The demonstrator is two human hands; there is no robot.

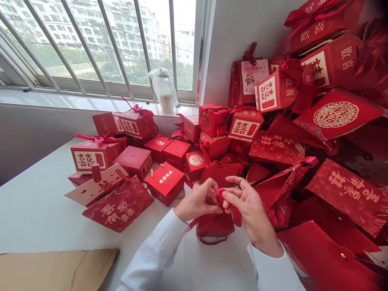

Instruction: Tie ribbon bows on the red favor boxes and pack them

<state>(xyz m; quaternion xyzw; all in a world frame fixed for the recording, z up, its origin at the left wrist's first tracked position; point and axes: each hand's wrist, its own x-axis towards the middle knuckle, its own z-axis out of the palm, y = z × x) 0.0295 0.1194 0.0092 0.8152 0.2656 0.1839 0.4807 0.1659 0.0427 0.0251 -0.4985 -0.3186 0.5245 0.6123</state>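
A small dark red gift box (216, 227) with a cord handle at its near side sits on the table in front of me. Above its top, a red ribbon (220, 195) is pinched between both hands, forming a small loop. My left hand (201, 199) is closed on the ribbon from the left, fingers curled. From the right, my right hand (247, 206) pinches the ribbon with thumb and finger, its other fingers partly raised. Ribbon ends hang down on both sides of the box. The part between the fingertips is partly hidden.
Many red gift boxes and bags are heaped at the right (333, 115) and along the back. A bright red box (166, 180) and a flat red bag (119, 205) lie to the left. Brown cardboard (57, 270) lies front left. A bagged cup (165, 91) stands on the windowsill.
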